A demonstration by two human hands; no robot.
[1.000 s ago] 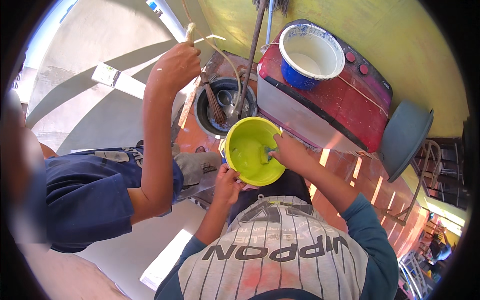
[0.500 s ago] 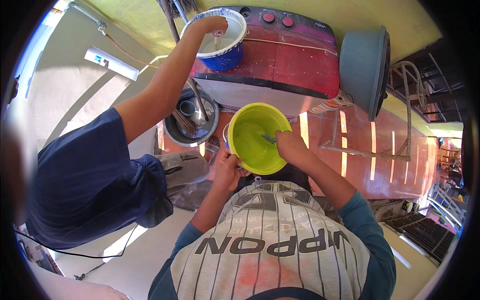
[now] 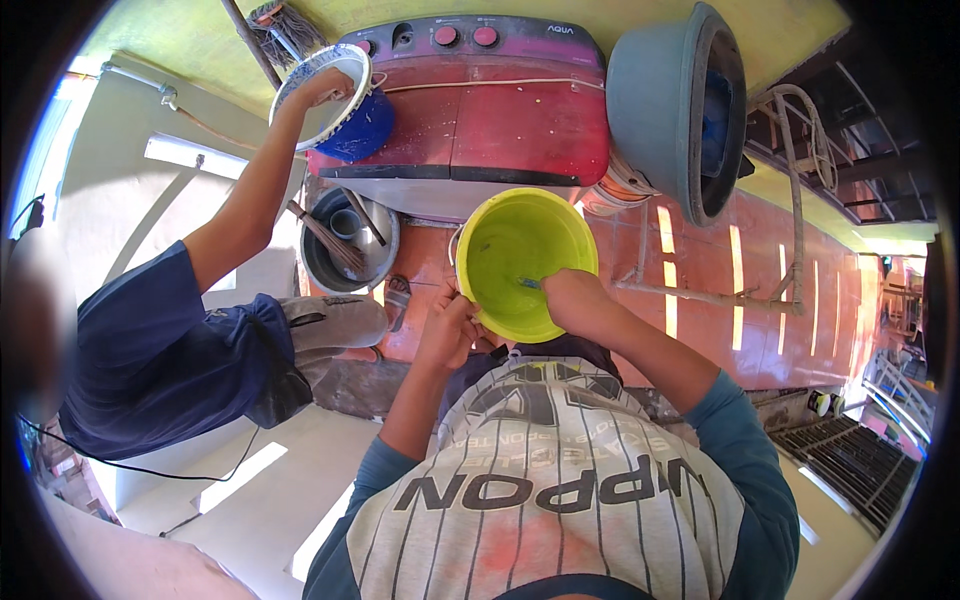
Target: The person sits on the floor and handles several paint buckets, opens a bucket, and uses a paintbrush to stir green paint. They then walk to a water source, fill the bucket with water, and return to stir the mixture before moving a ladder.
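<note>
A lime-green bucket tilts toward me in front of my body, thin liquid inside. My left hand grips its near left rim, fingers curled round it. Inside, my right hand holds a small tool by its teal handle; its far end is hard to make out in the liquid. At my left, a co-worker in navy has a hand inside a blue, white-rimmed bucket on the red washing machine.
A grey basin holding a cup and stick broom sits on the tiled floor. A big grey tub stands on its side beside the machine, near a metal frame. Mops lean on the wall.
The co-worker's raised hand has come down into the blue bucket. My view has swung, bringing the whole machine into the upper middle. My hands remain on the green bucket and tool.
</note>
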